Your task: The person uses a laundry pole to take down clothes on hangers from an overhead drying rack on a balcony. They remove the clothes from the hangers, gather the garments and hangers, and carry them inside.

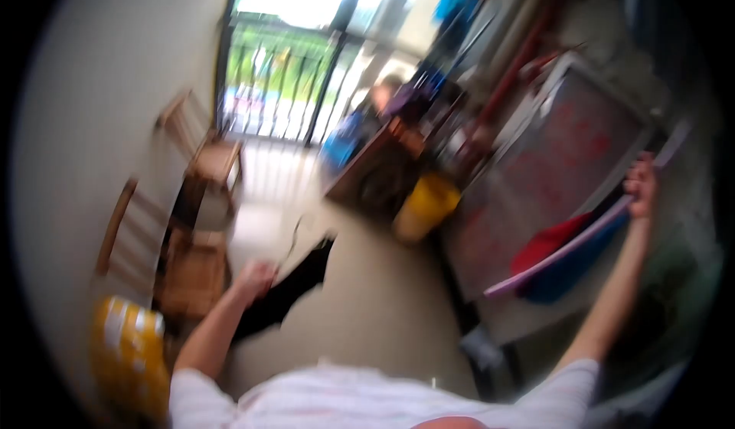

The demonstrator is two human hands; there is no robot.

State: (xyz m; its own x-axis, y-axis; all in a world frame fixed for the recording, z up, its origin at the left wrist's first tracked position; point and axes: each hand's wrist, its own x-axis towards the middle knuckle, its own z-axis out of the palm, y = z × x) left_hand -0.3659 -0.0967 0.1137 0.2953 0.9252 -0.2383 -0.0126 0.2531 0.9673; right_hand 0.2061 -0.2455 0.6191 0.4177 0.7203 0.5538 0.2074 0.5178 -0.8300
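Observation:
The picture is smeared by motion. My left hand (256, 280) is closed on a black cloth (295, 285), which hangs over the floor at lower left. A thin dark curved line rises beside it; I cannot make out what it is. Out to the right, my raised right hand (641, 186) has its fingers curled at a long lilac-pink strip (551, 257), whose exact kind is blurred. Red (545, 245) and dark blue (570, 280) pieces lie along that strip, above and below it.
Wooden chairs (214, 161) (195, 272) line the left wall, near a yellow-and-white bundle (130, 352). A yellow bucket (427, 205) stands by a cluttered brown cabinet (371, 172). A pale panel with red marks (563, 150) stands right. Behind the cabinet is a person in blue (344, 140), near the railing (279, 88).

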